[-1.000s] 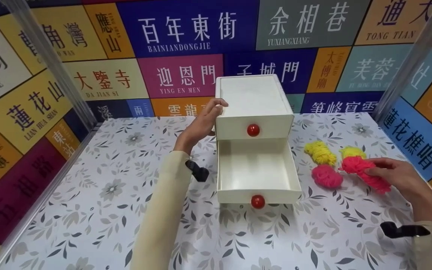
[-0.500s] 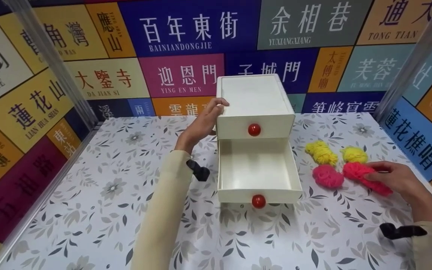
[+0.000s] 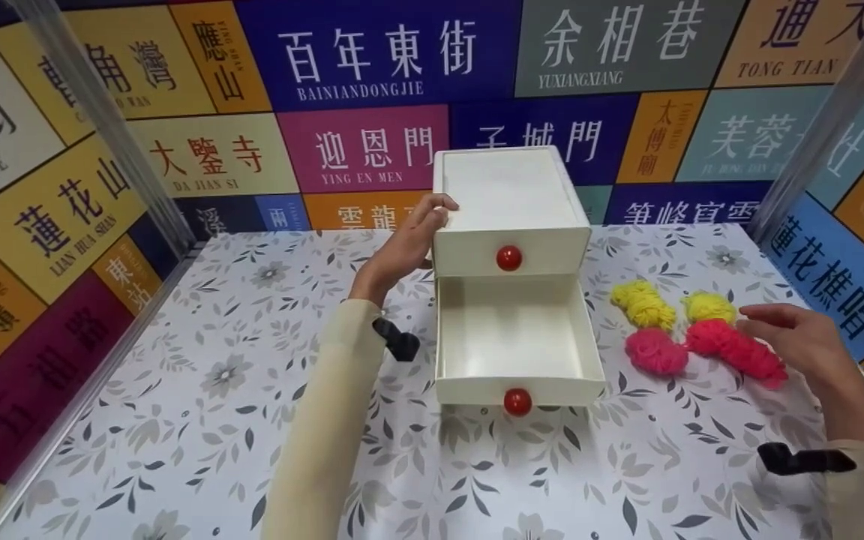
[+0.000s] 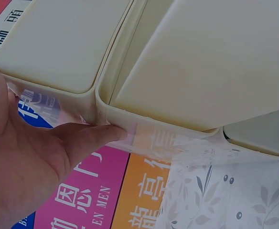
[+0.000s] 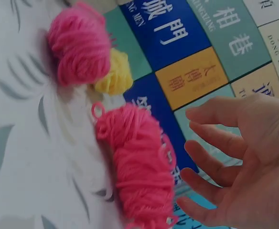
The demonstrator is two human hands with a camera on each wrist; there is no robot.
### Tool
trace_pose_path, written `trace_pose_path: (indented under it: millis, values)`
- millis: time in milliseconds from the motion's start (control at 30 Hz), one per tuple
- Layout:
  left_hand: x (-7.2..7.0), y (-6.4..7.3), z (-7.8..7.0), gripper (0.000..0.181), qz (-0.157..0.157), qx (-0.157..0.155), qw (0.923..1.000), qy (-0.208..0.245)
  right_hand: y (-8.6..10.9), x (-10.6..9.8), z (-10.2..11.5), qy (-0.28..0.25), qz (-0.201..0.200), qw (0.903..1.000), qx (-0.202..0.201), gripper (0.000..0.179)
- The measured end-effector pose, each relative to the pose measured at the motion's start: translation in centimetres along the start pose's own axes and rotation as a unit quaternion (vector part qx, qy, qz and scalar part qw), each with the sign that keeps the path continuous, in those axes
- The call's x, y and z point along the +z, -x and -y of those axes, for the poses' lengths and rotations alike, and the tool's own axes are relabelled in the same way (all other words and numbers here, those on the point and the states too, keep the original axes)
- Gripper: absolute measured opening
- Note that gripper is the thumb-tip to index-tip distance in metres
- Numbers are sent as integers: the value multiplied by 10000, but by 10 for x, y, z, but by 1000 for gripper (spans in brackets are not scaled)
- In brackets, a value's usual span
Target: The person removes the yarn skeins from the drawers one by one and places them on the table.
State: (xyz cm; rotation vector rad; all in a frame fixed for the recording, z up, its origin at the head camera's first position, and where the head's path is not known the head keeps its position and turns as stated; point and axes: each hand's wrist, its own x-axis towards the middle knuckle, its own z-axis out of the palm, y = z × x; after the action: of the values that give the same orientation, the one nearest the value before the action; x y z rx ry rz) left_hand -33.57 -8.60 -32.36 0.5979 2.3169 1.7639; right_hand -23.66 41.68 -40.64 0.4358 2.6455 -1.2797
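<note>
A white two-drawer cabinet (image 3: 507, 187) stands on the table, its lower drawer (image 3: 518, 391) pulled out and showing a bare inside. My left hand (image 3: 409, 244) grips the cabinet's upper left edge, fingertips curled over the top; in the left wrist view the thumb (image 4: 89, 136) lies along the side wall. On the right, my right hand (image 3: 807, 349) is empty, fingers spread and loosely bent just beside a long red-pink yarn bundle (image 3: 736, 352). That bundle lies on the table (image 3: 214, 435), next to a rounder pink yarn bundle (image 3: 655, 352). Behind them are two yellow yarn bundles, left (image 3: 642, 304) and right (image 3: 709, 307).
Red round knobs (image 3: 509, 258) stick out from both drawer fronts. Walls (image 3: 372, 52) with coloured lettered panels border the table at the back and sides. Clear corner posts (image 3: 814, 120) rise at the back left and back right.
My right hand has lowered the long red-pink yarn bundle to the table and let go of it, the fingers now apart from it. The left hand stays on the cabinet.
</note>
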Motion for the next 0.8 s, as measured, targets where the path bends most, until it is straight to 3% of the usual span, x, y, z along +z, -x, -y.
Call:
trace_pose_path:
  millis: [367,633,800]
  values:
    - [0,-1,1,25,7,44,10000,-64,29,18,51,-119,-613,9964,-566,64]
    - [0,0,-1,25,-33,11,9999,-129,58,39,83,-224,-272,9897,-1388,50]
    - [0,1,-1,25,4,41,9999,-158,75,52,97,-291,-163,9800,-1959,43]
